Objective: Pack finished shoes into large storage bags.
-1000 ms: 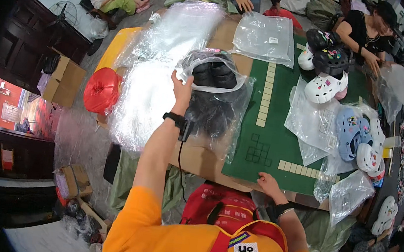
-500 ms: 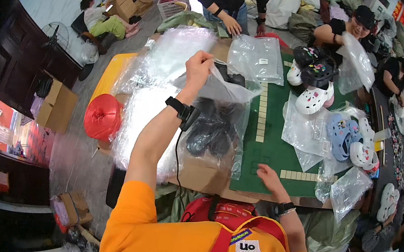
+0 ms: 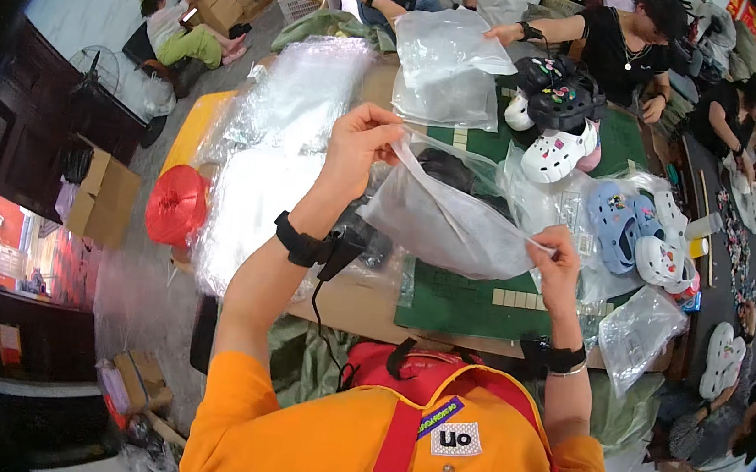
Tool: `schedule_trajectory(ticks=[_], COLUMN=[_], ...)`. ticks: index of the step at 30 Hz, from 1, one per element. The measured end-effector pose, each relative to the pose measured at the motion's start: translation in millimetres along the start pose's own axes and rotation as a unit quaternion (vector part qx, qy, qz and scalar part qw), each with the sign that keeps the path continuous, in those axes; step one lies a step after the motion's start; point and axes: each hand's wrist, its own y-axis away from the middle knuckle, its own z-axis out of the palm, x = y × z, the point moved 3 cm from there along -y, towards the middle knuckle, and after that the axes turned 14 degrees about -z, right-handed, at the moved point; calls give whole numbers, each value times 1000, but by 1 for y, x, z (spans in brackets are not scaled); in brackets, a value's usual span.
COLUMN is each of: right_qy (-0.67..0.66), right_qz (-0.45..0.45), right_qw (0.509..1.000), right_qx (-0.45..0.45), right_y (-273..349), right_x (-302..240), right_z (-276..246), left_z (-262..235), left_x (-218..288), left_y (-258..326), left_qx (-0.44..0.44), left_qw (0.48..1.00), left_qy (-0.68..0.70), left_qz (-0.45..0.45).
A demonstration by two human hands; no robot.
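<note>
A translucent plastic bag [image 3: 453, 221] with dark clogs [image 3: 449, 170] showing in it is stretched between my hands over the table. My left hand [image 3: 360, 147] pinches its upper left edge between thumb and fingers. At its right corner my right hand [image 3: 559, 266] is closed on the same bag. Part of the dark clogs is hidden behind the bag's milky front. Left of the bag lies a stack of clear plastic bags [image 3: 256, 214], and a pile of similar bags [image 3: 315, 91] is behind it. A green mat [image 3: 445, 303] shows under the bag.
A red twine roll [image 3: 176, 208] sits at the table's left. Black clogs [image 3: 563, 99], white clogs [image 3: 559, 154] and blue clogs [image 3: 614, 226] stand at the right. Across the table, a person's hand [image 3: 505, 34] holds another plastic bag [image 3: 448, 50].
My right hand has risen from the mat and taken hold of the bag's right corner. The bag is now drawn out wide. Across the table, a person has laid a bag toward the middle.
</note>
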Motion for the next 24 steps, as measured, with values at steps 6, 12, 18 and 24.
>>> schedule_trajectory(ticks=[6, 12, 18, 24], right_qy=[9, 85, 50, -153], right_qz=[65, 177, 280, 664], right_qw=[998, 950, 798, 669], right_qx=[-10, -241, -532, -297], right_y=[16, 129, 213, 247], right_x=[-8, 71, 109, 124], right_z=[-43, -19, 1, -4], left_z=[-8, -51, -93, -51], left_x=[-62, -201, -311, -279], left_y=[2, 46, 103, 108], left_qx=[52, 137, 309, 402], left_qw=[993, 978, 912, 850], left_qy=[-102, -116, 41, 7], left_qz=[26, -103, -266, -342])
